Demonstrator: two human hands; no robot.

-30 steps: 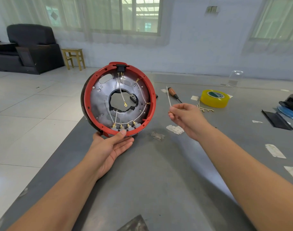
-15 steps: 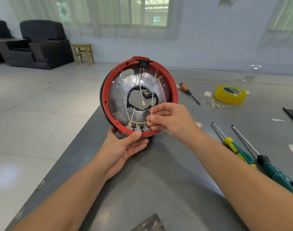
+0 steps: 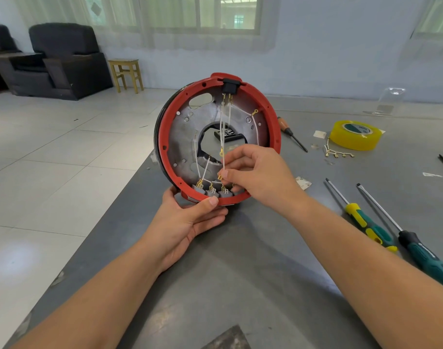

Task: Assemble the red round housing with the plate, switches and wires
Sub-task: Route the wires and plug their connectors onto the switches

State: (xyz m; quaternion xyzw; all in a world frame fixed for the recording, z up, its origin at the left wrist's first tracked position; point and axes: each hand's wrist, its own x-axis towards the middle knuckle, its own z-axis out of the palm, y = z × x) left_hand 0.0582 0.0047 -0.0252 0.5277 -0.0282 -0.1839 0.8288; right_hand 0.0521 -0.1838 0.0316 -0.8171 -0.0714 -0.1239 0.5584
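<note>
The red round housing stands on edge above the grey table, its open side facing me. A silvery metal plate with a central hole fills it. Several grey switches with brass terminals line its bottom rim, and a black socket sits at the top. My left hand grips the housing's lower rim, thumb on the red edge. My right hand pinches a thin white wire with a brass terminal just above the switches. Other white wires run across the plate.
On the table to the right lie a yellow tape roll, loose brass-tipped wires, a brown-handled screwdriver, a yellow-green screwdriver and a dark green one. The table's left edge drops to a tiled floor.
My right hand has carried the white wire from the table's air space into the housing and now holds its end by the switches. The housing stays in my left hand.
</note>
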